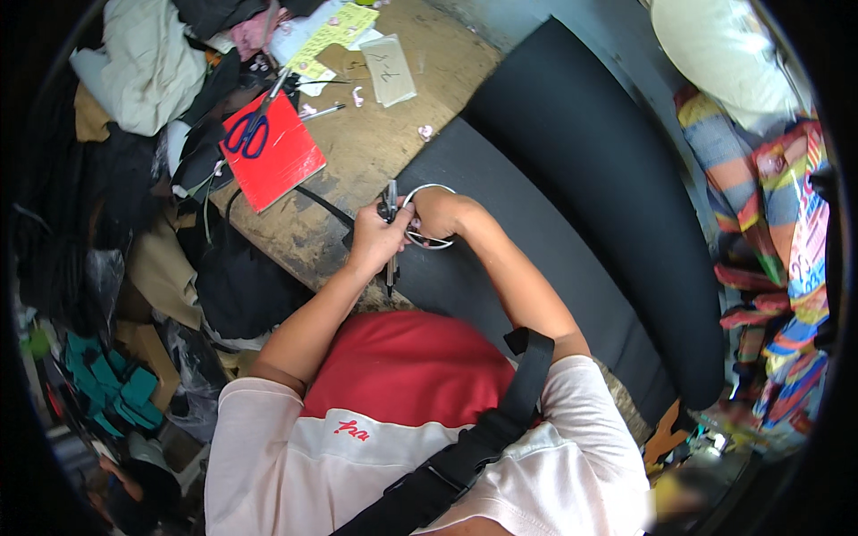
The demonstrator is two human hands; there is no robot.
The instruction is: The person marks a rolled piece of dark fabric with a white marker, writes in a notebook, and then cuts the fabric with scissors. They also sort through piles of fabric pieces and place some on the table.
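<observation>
My left hand [375,239] grips a slim dark pen-like tool [391,237] held upright, its tip pointing down toward me. My right hand [438,213] is closed around a thin white ring-shaped piece [433,188] pressed on a black sheet of material [500,223]. Both hands touch each other at the edge where the black sheet meets the worn wooden table [384,134].
Blue-handled scissors [252,128] lie on a red board [277,154] at the left. Paper cards [388,68] and a yellow sheet [332,34] lie farther back. Piles of cloth [147,67] crowd the left side, and striped colourful bags [778,268] hang on the right.
</observation>
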